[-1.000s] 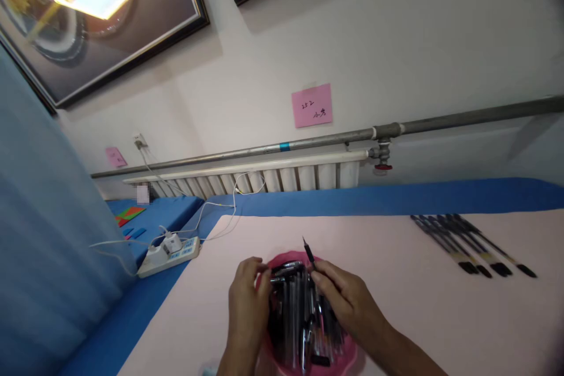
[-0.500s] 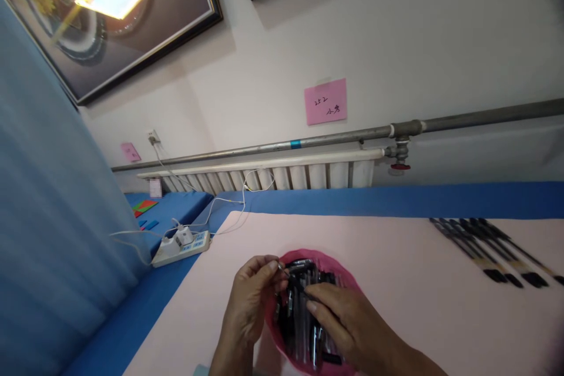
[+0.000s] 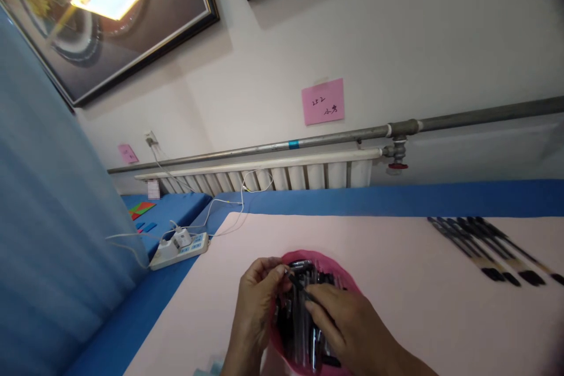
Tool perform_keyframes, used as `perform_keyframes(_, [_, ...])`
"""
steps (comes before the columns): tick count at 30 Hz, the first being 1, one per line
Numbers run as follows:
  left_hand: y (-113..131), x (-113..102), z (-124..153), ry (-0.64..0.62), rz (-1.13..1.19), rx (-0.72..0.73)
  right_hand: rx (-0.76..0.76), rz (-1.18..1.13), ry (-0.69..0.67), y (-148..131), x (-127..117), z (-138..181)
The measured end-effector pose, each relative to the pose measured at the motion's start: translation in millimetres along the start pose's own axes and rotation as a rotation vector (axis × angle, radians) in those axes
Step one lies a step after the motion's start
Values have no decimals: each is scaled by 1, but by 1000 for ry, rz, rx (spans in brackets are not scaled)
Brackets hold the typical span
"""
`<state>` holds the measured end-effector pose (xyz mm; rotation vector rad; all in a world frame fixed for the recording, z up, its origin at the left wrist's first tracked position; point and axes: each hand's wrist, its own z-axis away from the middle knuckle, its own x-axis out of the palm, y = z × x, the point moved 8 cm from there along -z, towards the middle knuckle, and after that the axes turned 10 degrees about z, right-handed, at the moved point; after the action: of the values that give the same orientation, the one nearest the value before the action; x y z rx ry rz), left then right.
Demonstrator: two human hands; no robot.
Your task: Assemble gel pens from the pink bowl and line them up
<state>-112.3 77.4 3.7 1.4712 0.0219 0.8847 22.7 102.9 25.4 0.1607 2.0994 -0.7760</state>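
A pink bowl [image 3: 339, 265] full of black pens and pen parts [image 3: 304, 329] sits on the pale pink table cover in front of me. My left hand [image 3: 258, 302] is at the bowl's left rim, its fingers curled in a pinch on the end of a black pen [image 3: 298, 283]. My right hand [image 3: 341, 329] lies over the bowl, fingers closed on the same pen's other end. A row of several assembled black pens [image 3: 484, 247] lies on the table at the right.
A white power strip [image 3: 178, 249] with plugs and cables lies on the blue cloth at the left. A radiator [image 3: 282, 176] and a metal pipe [image 3: 440, 124] run along the wall behind. A blue curtain [image 3: 48, 217] hangs at the left.
My right hand lowered a pen from above the bowl and my left hand came up to pinch it. The view shifted slightly left.
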Motion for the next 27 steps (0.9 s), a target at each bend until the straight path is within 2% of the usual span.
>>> perform_keyframes(5, [-6,-2,-1,52,47,20,37,82,7,2,2,0])
perform_keyframes(17, [-13,4,-1,8,90,-27,230,-443,-104,12,11,-4])
perform_keyframes(22, [-16,18,4,-44,241,-108,208,-399,-37,9,8,-4])
perform_keyframes(27, [-25,17,4,-45,226,-124,188,-322,-20,7,6,-3])
